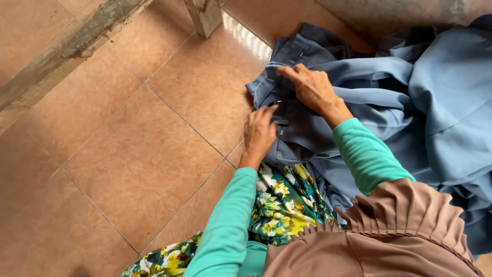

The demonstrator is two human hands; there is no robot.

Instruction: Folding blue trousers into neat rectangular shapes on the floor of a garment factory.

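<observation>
My left hand (259, 134) lay palm down on the dark grey-blue trousers (297, 128), fingers spread and pressing near a small dark tab at the waistband, released rather than gripping. My right hand (310, 87) reached a little farther, its fingertips pinched on the folded edge of the same cloth near the far end of the waist. The trousers sat on the floor just in front of my knees, their left edge running out onto the bare tile, their right side touching a heap of lighter blue fabric (441, 97) that spread away to the right and partly lay over them.

As I judged it, I was smoothing and squaring the waistband, one hand pinning while the other drew the edge straight. The next move called for a steady hold by the left hand so the cloth did not slide on the smooth tile, and a light, even pull by the right so the waist edge stayed lined up rather than bunching.

Nearer to me my green sleeves came down over a floral green and yellow skirt (282, 205), and a brown pleated headscarf (400, 225) hung at the near right. The orange-brown tiled floor (128, 154) filled the left, with a worn wooden post (205, 15) standing at the far edge.
</observation>
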